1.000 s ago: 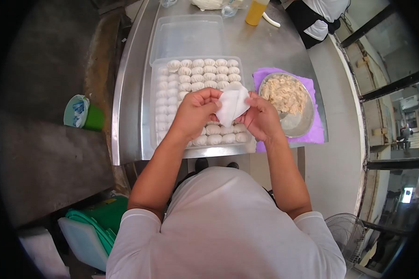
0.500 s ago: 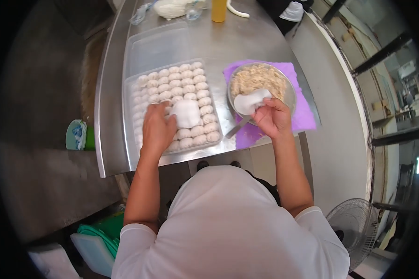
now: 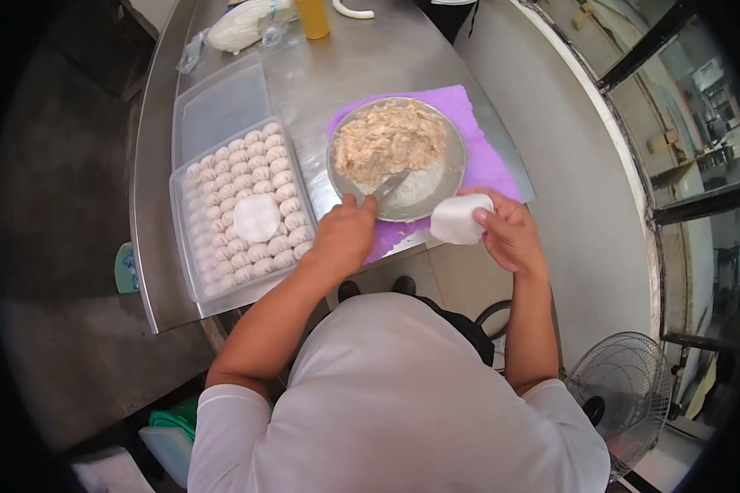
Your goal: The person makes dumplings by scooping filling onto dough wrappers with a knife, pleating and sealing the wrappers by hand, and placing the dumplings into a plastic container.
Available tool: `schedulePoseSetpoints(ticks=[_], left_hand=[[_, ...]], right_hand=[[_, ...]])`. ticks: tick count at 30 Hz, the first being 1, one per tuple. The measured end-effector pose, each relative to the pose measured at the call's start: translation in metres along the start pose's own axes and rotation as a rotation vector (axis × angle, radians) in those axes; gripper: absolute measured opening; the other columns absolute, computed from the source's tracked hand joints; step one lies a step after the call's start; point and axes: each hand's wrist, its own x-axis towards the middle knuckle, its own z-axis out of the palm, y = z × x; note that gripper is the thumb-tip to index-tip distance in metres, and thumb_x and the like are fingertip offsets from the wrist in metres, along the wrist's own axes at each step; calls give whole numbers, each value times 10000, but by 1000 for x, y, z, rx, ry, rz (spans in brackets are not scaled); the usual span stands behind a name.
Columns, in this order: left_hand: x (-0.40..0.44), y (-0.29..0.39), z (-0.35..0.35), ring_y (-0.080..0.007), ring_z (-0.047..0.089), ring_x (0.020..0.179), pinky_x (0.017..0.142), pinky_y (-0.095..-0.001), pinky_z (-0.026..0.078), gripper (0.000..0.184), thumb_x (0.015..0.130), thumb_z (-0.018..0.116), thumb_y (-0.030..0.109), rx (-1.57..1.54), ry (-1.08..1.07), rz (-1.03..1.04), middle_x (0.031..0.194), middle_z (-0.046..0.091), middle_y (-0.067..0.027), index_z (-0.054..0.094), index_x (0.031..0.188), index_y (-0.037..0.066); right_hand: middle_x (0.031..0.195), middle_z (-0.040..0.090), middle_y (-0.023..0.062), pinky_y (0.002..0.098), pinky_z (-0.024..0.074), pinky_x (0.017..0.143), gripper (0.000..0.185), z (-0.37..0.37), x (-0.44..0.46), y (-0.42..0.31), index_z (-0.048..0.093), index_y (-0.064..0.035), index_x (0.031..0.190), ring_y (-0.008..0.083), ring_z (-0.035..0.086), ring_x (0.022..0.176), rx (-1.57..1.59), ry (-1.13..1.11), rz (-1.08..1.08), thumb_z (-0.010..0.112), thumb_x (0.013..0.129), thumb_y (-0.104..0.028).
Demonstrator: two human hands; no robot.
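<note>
My left hand is closed on the handle of a flat metal spatula at the near-left rim of a round metal bowl. The spatula's tip rests in the bowl, by a pale chunky filling. Just right of the bowl, my right hand pinches a thin white dumpling wrapper by its edge, thumb on top. On the left, a clear plastic tray holds rows of pleated dumplings. A stack or single round of white wrapper lies on top of them; which, I cannot tell.
Under the bowl is a purple cloth on the steel table. A clear lid lies behind the tray. Farther back are a white bag and a yellow bottle. A fan stands at the lower right.
My left hand has left the wrappers on the tray and moved right to the spatula. My right hand has shifted right, off the bowl, with its wrapper. The view has turned right.
</note>
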Motion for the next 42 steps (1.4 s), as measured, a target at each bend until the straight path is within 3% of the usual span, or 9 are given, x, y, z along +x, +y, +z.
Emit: schedulePoseSetpoints(ticks=[5, 7, 12, 16, 25, 27, 33, 38, 42], left_hand=[[11, 11, -41, -424, 670, 958, 849, -497, 530, 435, 858, 524, -12, -60, 107, 70, 1013, 670, -262, 638, 1276, 26], [27, 11, -26, -434, 669, 950, 856, -500, 525, 427, 883, 512, -3, -56, 172, 52, 976, 682, -272, 650, 1285, 37], [32, 4, -15, -430, 672, 981, 875, -489, 528, 375, 923, 522, 14, -98, 30, 80, 1001, 699, -278, 683, 1261, 36], [33, 14, -20, -417, 677, 989, 872, -484, 528, 334, 934, 534, 19, -103, 119, -38, 1026, 708, -265, 704, 1221, 32], [26, 23, -22, -424, 679, 956, 842, -490, 524, 327, 910, 573, 10, -98, 121, 10, 1015, 710, -250, 714, 1203, 38], [24, 21, -22, -423, 686, 939, 817, -501, 524, 342, 893, 570, -5, -84, 76, 163, 994, 705, -264, 716, 1198, 39], [-2, 10, -8, -439, 682, 927, 804, -490, 536, 369, 859, 546, -52, -256, 77, -17, 983, 689, -299, 702, 1188, 6], [-5, 32, 10, -245, 715, 893, 814, -350, 537, 333, 959, 552, -2, -602, -10, -92, 1023, 730, -225, 666, 1272, -4], [-12, 49, 18, -387, 690, 881, 769, -443, 543, 363, 925, 559, -8, -703, 132, 99, 975, 706, -237, 676, 1265, 40]], right_hand=[[1252, 678, 162, 382, 554, 946, 413, -47, -19, 25, 527, 77, 1367, 246, 683, 1112, 324, -22, 160, 607, 1005, -105], [1314, 644, 197, 484, 518, 1042, 409, -52, -17, 31, 516, 75, 1376, 326, 649, 1205, 581, -32, 160, 566, 1027, -132], [1408, 583, 212, 530, 445, 1115, 460, -62, -18, 36, 467, 67, 1426, 366, 576, 1303, 791, -76, 91, 521, 1054, -197], [1466, 531, 220, 547, 374, 1170, 500, -82, -18, 43, 429, 54, 1462, 380, 493, 1386, 780, -77, 16, 491, 1070, -248], [1467, 537, 184, 552, 383, 1160, 462, -79, -2, 57, 462, 8, 1433, 344, 488, 1393, 806, 30, 129, 494, 1069, -275], [1454, 548, 178, 550, 395, 1148, 433, -78, 5, 55, 484, -6, 1407, 341, 508, 1371, 793, 26, 147, 494, 1069, -277], [1375, 598, 149, 535, 448, 1090, 343, -67, 23, 51, 528, -46, 1320, 311, 573, 1286, 746, 54, 174, 487, 1072, -279], [1350, 606, 157, 515, 478, 1063, 362, -41, 35, 37, 509, -32, 1336, 302, 584, 1269, 705, 89, 159, 461, 1079, -283], [1359, 592, 179, 500, 498, 1047, 404, -45, 39, 29, 483, 19, 1356, 326, 594, 1252, 656, 100, 168, 437, 1085, -278]])
